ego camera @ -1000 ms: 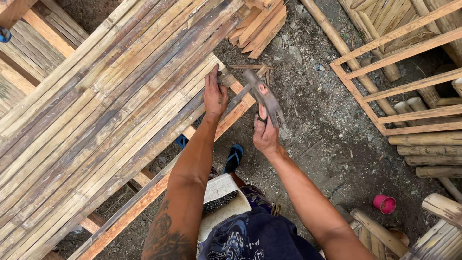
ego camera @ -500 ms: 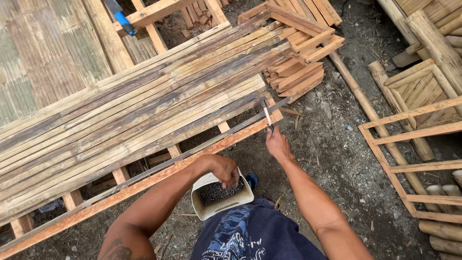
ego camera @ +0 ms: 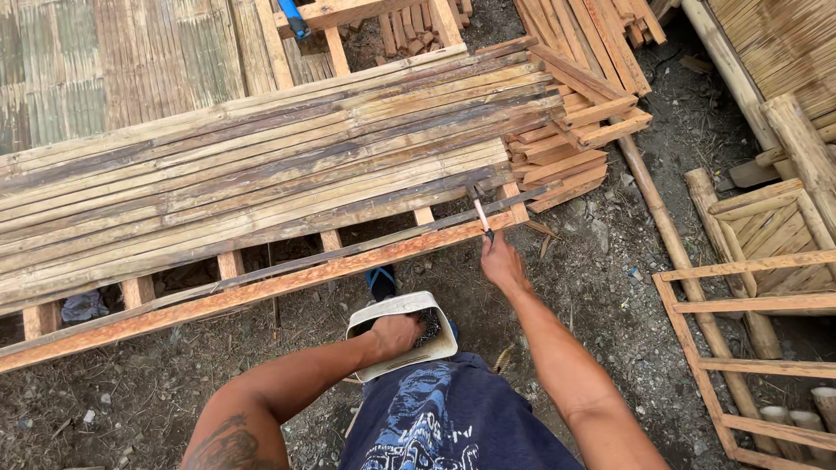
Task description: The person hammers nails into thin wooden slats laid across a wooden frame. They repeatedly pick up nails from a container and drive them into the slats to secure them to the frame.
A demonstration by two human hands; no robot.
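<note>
My right hand [ego camera: 502, 259] grips a hammer [ego camera: 478, 207] by its handle, with the head up near the end of a reddish wooden rail [ego camera: 261, 287]. My left hand [ego camera: 396, 333] reaches into a white plastic container [ego camera: 402, 306] held at my lap, fingers closed over dark small pieces inside; what it grips is hidden. Above the rail lies a frame covered with long split bamboo slats [ego camera: 261, 165]. A thin dark slat [ego camera: 366, 245] lies just along the rail's far side.
A stack of short wooden pieces [ego camera: 583, 113] lies right of the slats. A bamboo pole [ego camera: 670, 235] runs down the dirt at right, beside wooden lattice frames [ego camera: 766, 287]. A woven bamboo panel [ego camera: 113, 61] fills the upper left. A blue sandal [ego camera: 380, 280] shows under the rail.
My left hand came off the slats and went down into the white container. The right hand stays at the rail end with the hammer, and the view has swung leftward.
</note>
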